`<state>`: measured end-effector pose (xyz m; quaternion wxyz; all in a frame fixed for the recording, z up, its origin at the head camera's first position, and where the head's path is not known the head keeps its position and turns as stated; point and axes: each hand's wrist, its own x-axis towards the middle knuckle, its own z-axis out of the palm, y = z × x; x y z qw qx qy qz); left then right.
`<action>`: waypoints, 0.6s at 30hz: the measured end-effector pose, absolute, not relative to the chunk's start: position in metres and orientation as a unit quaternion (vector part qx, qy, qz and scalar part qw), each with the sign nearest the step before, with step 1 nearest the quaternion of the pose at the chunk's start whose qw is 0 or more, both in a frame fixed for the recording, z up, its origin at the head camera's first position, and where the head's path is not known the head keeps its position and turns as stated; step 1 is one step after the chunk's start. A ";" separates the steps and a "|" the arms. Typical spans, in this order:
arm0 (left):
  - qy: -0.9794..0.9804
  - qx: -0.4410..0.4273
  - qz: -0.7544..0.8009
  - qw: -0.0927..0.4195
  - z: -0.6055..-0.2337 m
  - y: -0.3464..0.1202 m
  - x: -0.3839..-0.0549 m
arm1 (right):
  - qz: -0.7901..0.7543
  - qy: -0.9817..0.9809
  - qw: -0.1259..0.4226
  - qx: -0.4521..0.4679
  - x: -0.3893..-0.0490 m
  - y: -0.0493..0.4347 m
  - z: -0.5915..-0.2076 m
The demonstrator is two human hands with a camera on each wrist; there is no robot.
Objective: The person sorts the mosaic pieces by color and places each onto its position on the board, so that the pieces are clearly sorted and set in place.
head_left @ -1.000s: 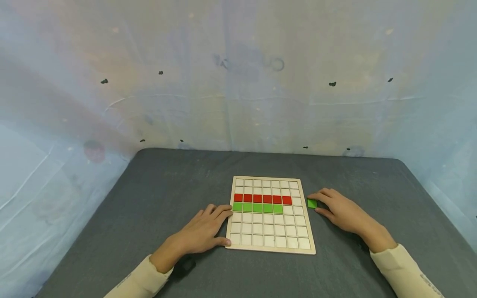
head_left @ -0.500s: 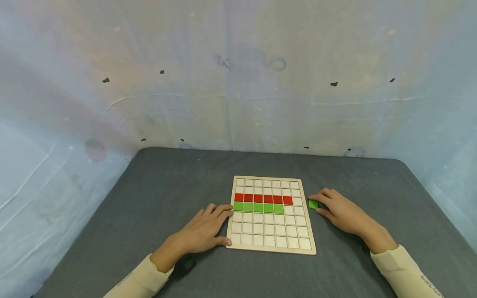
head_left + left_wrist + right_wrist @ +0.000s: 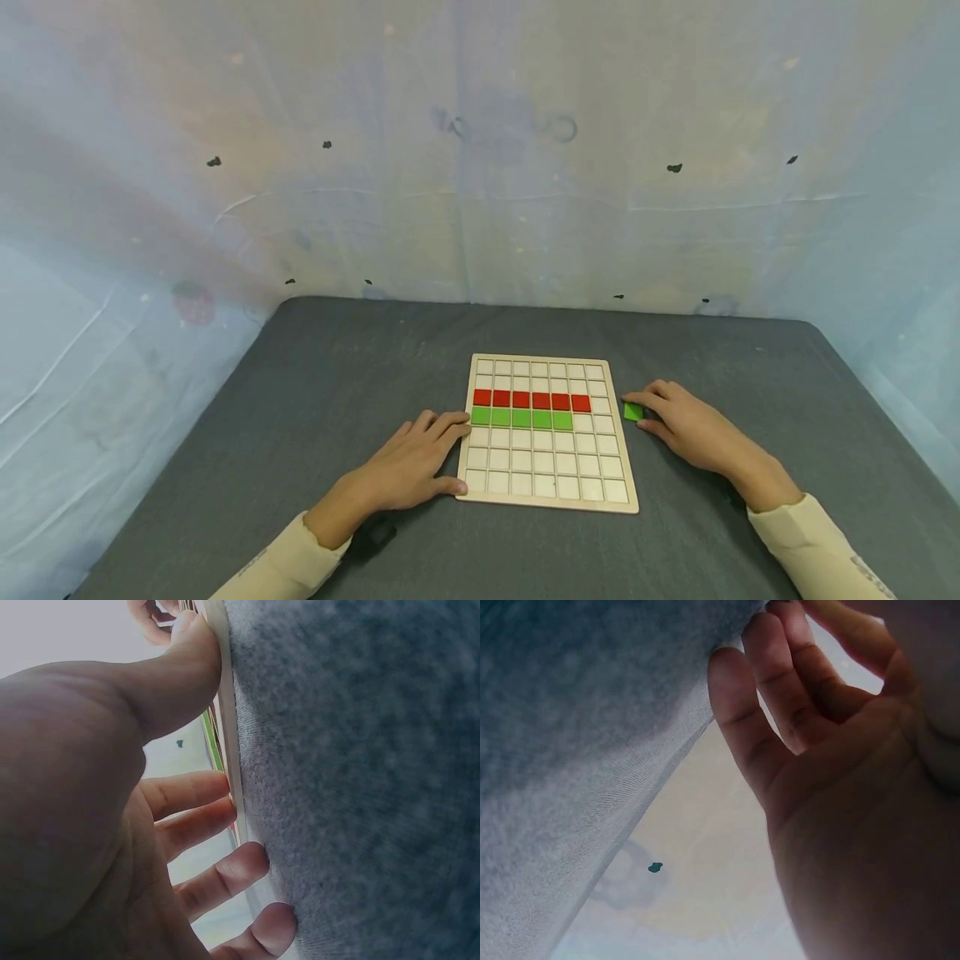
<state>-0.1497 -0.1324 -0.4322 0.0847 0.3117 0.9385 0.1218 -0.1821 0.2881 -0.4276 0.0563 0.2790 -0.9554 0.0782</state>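
A light wooden grid board (image 3: 551, 502) lies on the dark table. It carries a row of red square tiles (image 3: 541, 401) and, just below, a shorter row of green square tiles (image 3: 521, 418). My left hand (image 3: 408, 467) rests at the board's left edge, its thumb near the bottom corner and fingertips higher up; the left wrist view shows thumb and fingers along that edge. Right of the board, my right hand (image 3: 690, 429) holds a loose green tile (image 3: 633, 412) between thumb and fingers, close to the tabletop. The right wrist view hides this tile behind the fingers.
The dark grey cloth-covered table (image 3: 375, 358) reaches back to a pale, patterned curtain (image 3: 480, 208), which also hangs along both sides. Small dark marks dot the curtain.
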 end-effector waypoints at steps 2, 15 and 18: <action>0.939 0.311 0.121 0.084 -0.432 -0.132 -0.150 | 0.074 -0.955 0.060 0.283 -0.182 0.288 -0.427; 0.941 0.304 0.118 0.087 -0.433 -0.131 -0.150 | 0.081 -0.949 0.076 0.294 -0.183 0.288 -0.429; 0.941 0.306 0.118 0.085 -0.433 -0.131 -0.150 | 0.087 -0.949 0.077 0.294 -0.183 0.289 -0.429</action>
